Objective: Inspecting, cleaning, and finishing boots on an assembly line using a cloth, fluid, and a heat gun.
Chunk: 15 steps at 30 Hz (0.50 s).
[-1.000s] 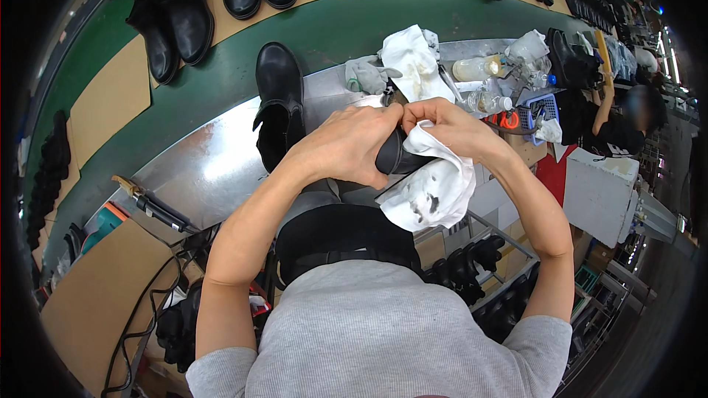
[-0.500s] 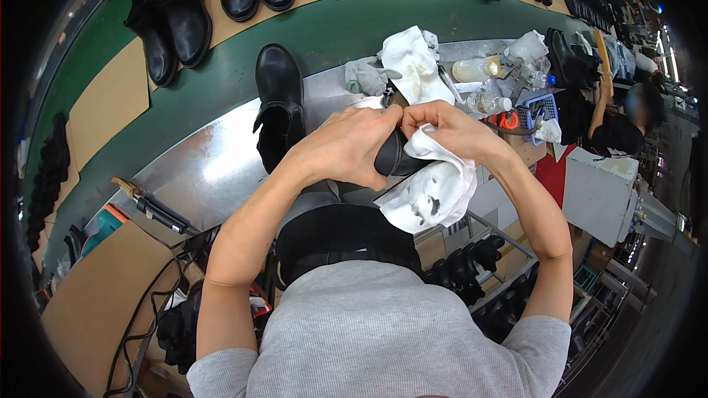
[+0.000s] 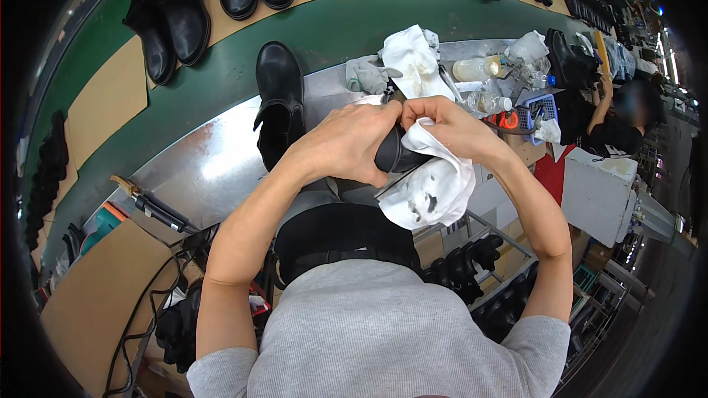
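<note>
Left hand point(image 3: 350, 140) is wrapped round a black boot point(image 3: 394, 153), right hand point(image 3: 450, 124) pinches a stained white rag point(image 3: 431, 188) against it, above the steel bench point(image 3: 214, 162).

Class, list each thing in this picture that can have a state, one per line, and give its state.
left hand: closed around the black shoe
right hand: pressing the white cloth to the shoe
black shoe: held up, mostly covered
white cloth: crumpled, dark-stained
black boot: lying on the metal table
</note>
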### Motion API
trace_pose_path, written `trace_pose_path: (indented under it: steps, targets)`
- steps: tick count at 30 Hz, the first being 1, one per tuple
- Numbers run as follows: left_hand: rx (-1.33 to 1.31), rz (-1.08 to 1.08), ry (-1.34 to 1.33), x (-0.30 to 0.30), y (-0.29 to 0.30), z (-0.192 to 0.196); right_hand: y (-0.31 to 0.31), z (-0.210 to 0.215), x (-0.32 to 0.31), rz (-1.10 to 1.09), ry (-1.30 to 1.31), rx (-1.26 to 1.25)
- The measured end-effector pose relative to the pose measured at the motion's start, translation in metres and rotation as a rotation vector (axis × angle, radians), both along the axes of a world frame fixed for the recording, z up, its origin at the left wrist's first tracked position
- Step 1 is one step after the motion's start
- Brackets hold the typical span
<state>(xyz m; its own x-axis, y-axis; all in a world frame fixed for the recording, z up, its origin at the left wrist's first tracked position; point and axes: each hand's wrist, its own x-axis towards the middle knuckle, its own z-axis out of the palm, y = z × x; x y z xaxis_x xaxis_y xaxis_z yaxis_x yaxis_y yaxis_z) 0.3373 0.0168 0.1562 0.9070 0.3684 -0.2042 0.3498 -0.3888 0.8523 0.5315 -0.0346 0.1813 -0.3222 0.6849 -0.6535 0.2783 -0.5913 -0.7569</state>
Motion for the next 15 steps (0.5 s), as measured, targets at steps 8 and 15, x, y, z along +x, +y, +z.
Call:
trace_pose_path:
  steps: [8, 15]
  targets:
    - [0.035, 0.001, -0.030, 0.0006, -0.0005, -0.0029, -0.0015, -0.0048, 0.0047, 0.096, -0.006, 0.081]
    - [0.023, 0.003, -0.007, 0.0005, 0.0027, -0.0027, 0.0020, -0.0069, 0.0058, 0.087, -0.007, 0.064]
